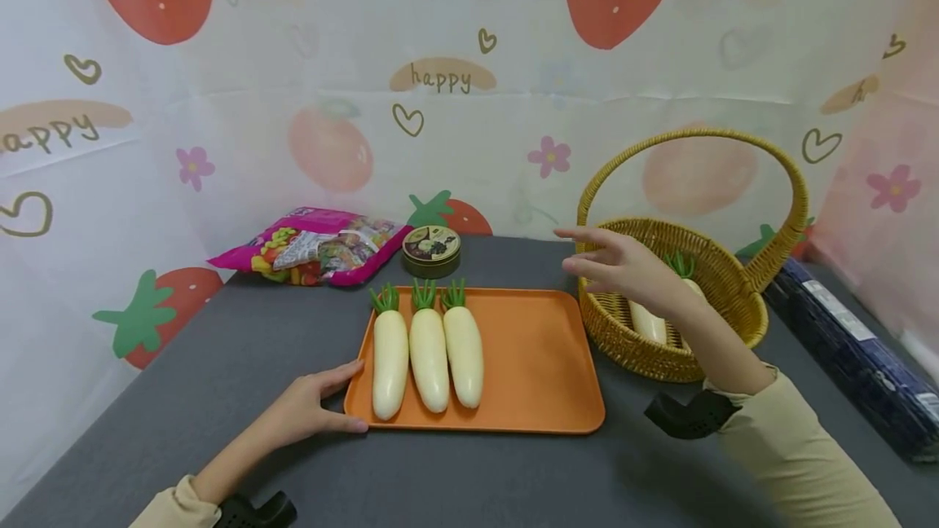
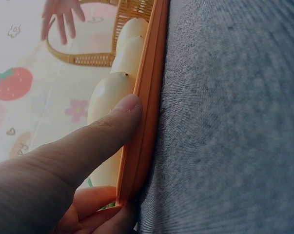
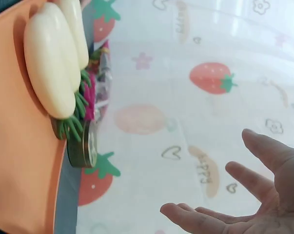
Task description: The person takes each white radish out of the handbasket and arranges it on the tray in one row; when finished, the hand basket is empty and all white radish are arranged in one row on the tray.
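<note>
On an orange tray [image 1: 535, 365] lie three white radishes [image 1: 429, 361] with short green tops, side by side in its left half. My left hand [image 1: 311, 406] holds the tray's near left corner. In the left wrist view its thumb [image 2: 125, 109] lies on the tray's side, while the other fingers meet the rim farther along. My right hand [image 1: 634, 267] is raised in front of a woven golden basket [image 1: 638, 361], with fingers spread and nothing held. Part of the basket's inside, where white radishes [image 1: 649, 324] lie, is hidden behind this hand.
Behind the tray stand a round tin [image 1: 431, 251] and a pink snack bag [image 1: 319, 247]. The basket's tall handle [image 1: 693, 135] arches over it. A dark blue long package [image 1: 854, 357] lies at the far right. A printed cloth [image 1: 477, 161] hangs behind the grey table.
</note>
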